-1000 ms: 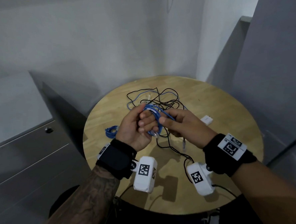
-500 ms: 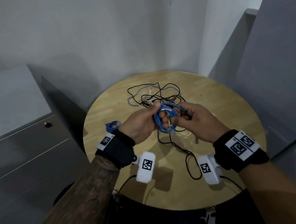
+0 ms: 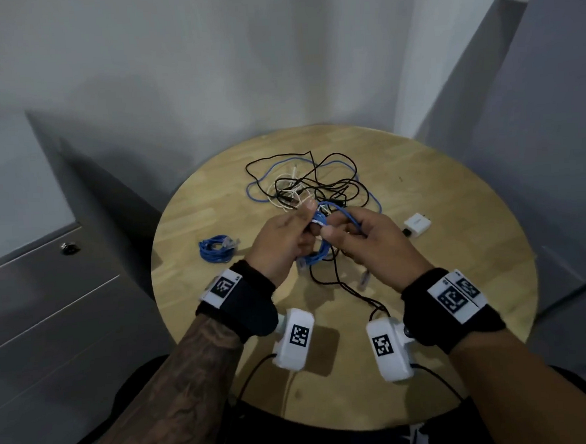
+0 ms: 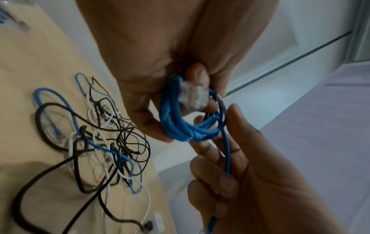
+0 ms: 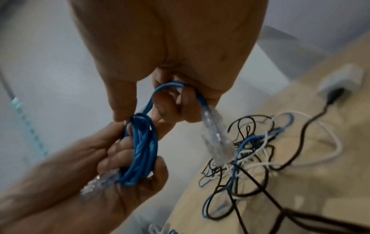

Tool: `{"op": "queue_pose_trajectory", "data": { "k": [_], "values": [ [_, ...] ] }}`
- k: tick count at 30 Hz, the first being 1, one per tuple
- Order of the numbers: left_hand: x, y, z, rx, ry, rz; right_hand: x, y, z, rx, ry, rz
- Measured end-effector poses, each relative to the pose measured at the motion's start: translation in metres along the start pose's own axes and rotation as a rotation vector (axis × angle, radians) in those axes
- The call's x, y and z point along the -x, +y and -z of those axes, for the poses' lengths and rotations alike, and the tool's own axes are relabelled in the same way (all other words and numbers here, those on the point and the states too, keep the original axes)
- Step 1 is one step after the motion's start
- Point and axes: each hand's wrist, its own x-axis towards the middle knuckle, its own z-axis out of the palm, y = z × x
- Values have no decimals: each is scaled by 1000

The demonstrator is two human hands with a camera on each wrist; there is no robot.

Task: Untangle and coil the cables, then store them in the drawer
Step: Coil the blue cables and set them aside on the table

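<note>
Above the round wooden table, my left hand grips a small coil of blue network cable. One clear plug lies against the coil under my left fingers. My right hand curls its fingers round the cable's free end, and the other clear plug sticks out below them. A tangle of black, white and blue cables lies on the table beyond my hands. Another coiled blue cable rests on the table to the left.
A white charger block with a black lead lies at the right of the table. A grey drawer cabinet with a lock stands to the left. Grey walls close in behind and on the right.
Both hands have stayed together on the blue coil. The right hand has shifted along the free end, which now loops over its fingers. The head view has tilted slightly.
</note>
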Motion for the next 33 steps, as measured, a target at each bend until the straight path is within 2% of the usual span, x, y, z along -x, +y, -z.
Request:
{"op": "queue_pose_trajectory", "data": {
  "k": [5,11,18,24,26,29,31,33],
  "values": [
    [-2,-6,0,71,22,83,-9,11,-3,-13,-110,-63],
    [-5,-2,5,121,65,103,-13,21,-29,-33,-6,-29],
    [-5,-7,9,313,-62,145,-18,22,-30,-106,128,-82],
    [-9,-9,13,131,42,-33,-18,19,-21,71,100,7],
    [-9,-10,18,20,27,-22,-23,16,-8,165,146,31],
    [-5,-15,16,-132,-70,19,-30,8,9,187,282,67],
    [-3,-17,11,-133,-88,37,-33,5,14,195,331,93],
    [-3,-16,8,-86,-55,32,-34,8,15,173,318,42]
  ]
}}
